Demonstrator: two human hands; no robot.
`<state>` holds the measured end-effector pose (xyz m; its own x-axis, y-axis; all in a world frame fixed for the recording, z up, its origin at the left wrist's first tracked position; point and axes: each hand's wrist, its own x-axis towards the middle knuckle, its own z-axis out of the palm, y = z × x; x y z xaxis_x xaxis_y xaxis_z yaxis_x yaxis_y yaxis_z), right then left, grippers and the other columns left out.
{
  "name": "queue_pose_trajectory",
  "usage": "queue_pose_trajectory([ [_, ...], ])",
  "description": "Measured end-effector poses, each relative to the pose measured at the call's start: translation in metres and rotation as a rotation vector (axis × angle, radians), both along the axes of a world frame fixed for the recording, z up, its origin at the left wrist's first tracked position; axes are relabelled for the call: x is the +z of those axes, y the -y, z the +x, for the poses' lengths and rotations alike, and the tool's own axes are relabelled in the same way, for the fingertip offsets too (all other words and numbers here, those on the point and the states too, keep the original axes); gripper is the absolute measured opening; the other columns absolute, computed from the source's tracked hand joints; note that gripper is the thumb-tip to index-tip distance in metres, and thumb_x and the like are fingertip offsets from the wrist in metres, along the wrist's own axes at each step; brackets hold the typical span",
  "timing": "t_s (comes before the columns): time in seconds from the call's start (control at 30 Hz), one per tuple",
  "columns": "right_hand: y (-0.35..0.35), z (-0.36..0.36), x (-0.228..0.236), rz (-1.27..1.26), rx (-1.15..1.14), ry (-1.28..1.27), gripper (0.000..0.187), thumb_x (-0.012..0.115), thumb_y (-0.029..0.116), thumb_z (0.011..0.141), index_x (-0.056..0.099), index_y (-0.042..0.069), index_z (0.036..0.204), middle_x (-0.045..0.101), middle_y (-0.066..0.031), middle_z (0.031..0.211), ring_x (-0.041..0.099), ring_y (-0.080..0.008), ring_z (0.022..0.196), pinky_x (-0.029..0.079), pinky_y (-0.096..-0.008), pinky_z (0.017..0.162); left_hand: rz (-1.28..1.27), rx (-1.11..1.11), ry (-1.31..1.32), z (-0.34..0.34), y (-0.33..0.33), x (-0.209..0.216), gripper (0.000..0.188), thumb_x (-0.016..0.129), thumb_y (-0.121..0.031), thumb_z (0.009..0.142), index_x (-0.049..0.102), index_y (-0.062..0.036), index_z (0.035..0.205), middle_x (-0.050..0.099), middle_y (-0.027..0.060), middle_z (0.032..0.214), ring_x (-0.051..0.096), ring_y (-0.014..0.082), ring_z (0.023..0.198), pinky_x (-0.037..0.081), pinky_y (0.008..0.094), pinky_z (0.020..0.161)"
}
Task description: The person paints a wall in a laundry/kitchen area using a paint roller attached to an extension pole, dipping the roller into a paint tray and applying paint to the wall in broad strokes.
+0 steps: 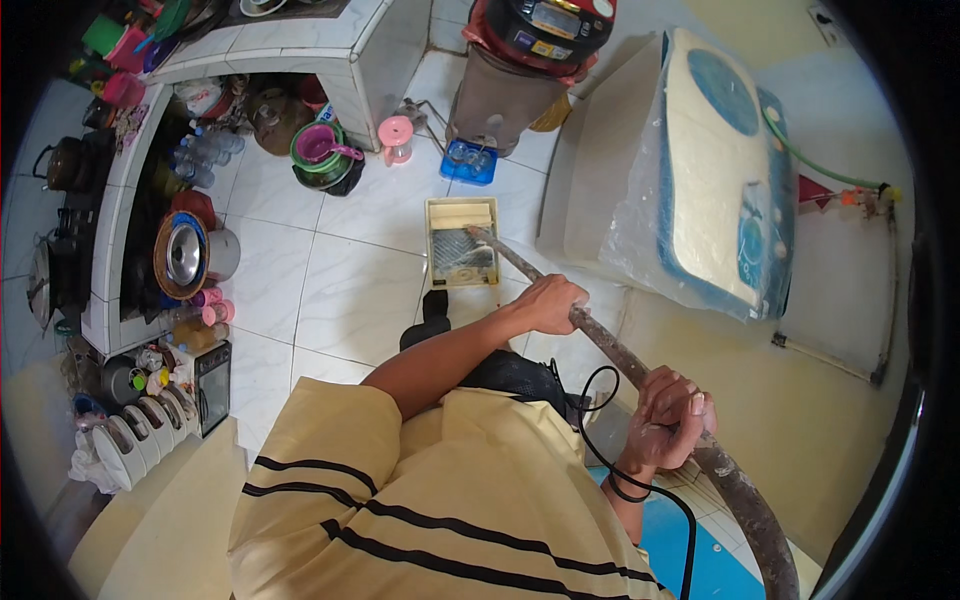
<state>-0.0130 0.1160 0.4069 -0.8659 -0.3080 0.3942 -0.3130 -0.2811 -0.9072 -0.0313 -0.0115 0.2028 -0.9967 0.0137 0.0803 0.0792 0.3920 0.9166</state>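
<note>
A long, curved, stained pole [610, 345] runs from the lower right of the head view to a shallow cream paint tray [490, 272] on the floor. My left hand [552, 304] is closed round the pole at its middle. Farther back along it, my right hand [672, 418] is wrapped round the thicker part. The pole's far tip lies over the tray, above a grey, wet-looking ribbed area. A pale cream band crosses the tray's far end; whether it is a roller I cannot tell. A black cable [690, 540] loops by my right wrist.
A plastic-covered washing machine [710, 170] stands at right. Beyond the tray are a blue basket [468, 163] of glasses, a pink cup [396, 140] and a bin [505, 100] under a rice cooker [548, 30]. Left, a tiled counter [120, 200] shelters pots, bottles and bowls.
</note>
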Motion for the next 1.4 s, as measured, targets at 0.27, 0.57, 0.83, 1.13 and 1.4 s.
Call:
queue_pose_trajectory([
  [0.27,0.001,0.000,0.000,-0.007,-0.012,-0.012,0.033,0.042,0.011,0.088,0.031,0.006,0.058,0.034,-0.0067,0.048,0.031,-0.0146,0.038,0.030,-0.0306,0.040,-0.004,-0.002,-0.019,0.000,0.001,0.001,0.027,0.062,-0.023,0.078,0.056,-0.0025,0.062,0.055,0.0203,0.058,0.056,0.0420,0.063,0.044,0.0464,0.060],
  [0.57,-0.004,0.005,0.019,-0.004,-0.016,-0.001,0.033,0.042,0.012,0.090,0.032,0.007,0.058,0.034,-0.0061,0.048,0.029,-0.0140,0.038,0.031,-0.0306,0.042,0.031,-0.019,-0.029,0.005,-0.007,0.014,0.032,0.062,-0.026,0.080,0.055,-0.0024,0.060,0.053,0.0200,0.055,0.054,0.0431,0.061,0.043,0.0459,0.059],
  [0.83,-0.006,0.004,0.038,-0.014,-0.019,-0.002,0.033,0.039,0.011,0.090,0.030,0.009,0.058,0.032,-0.0051,0.045,0.025,-0.0127,0.036,0.029,-0.0298,0.042,0.068,-0.048,-0.028,0.011,-0.017,0.028,0.035,0.062,-0.027,0.082,0.053,-0.0017,0.059,0.053,0.0210,0.055,0.055,0.0435,0.061,0.044,0.0463,0.060],
  [1.13,-0.009,0.009,0.035,-0.027,-0.035,0.028,0.036,0.040,0.014,0.092,0.030,0.009,0.058,0.031,-0.0047,0.045,0.024,-0.0129,0.037,0.033,-0.0300,0.047,0.064,-0.087,-0.017,0.012,-0.015,0.024,0.035,0.062,-0.028,0.081,0.054,-0.0013,0.059,0.054,0.0213,0.056,0.055,0.0437,0.062,0.044,0.0474,0.061],
  [1.4,-0.006,0.008,0.025,0.016,-0.007,-0.012,0.036,0.040,0.016,0.092,0.031,0.010,0.057,0.031,-0.0045,0.046,0.025,-0.0132,0.037,0.033,-0.0298,0.048,0.025,-0.060,-0.018,0.005,-0.008,0.016,0.034,0.063,-0.027,0.080,0.055,-0.0013,0.060,0.054,0.0213,0.057,0.055,0.0437,0.062,0.044,0.0475,0.060],
])
